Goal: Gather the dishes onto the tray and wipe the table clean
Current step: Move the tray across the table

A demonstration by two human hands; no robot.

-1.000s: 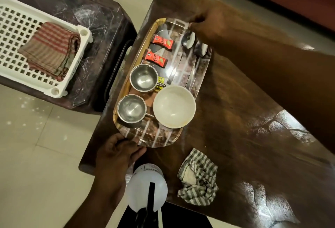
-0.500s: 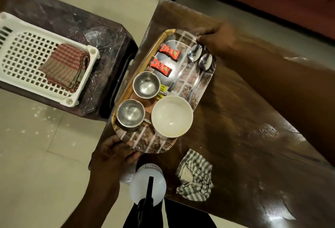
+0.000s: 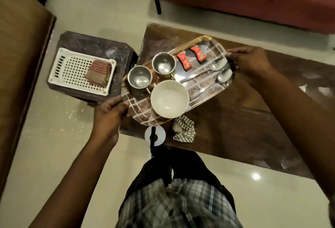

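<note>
Tray (image 3: 143, 117) lifted — bowl (image 3: 169, 98), cups (image 3: 164, 63), spoons (image 3: 218, 64) aboard — gripped by left hand (image 3: 108, 113) and right hand (image 3: 248, 59)

Bowl (image 3: 169, 99) on tray (image 3: 204, 84), cloth (image 3: 184, 130) seemingly partly beneath

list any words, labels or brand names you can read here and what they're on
No text is legible.
Print on the near red sachet, lying on the tray: too blurred to read.
Print on the far red sachet: too blurred.
The yellow packet behind the white bowl: mostly hidden, unreadable.
</note>
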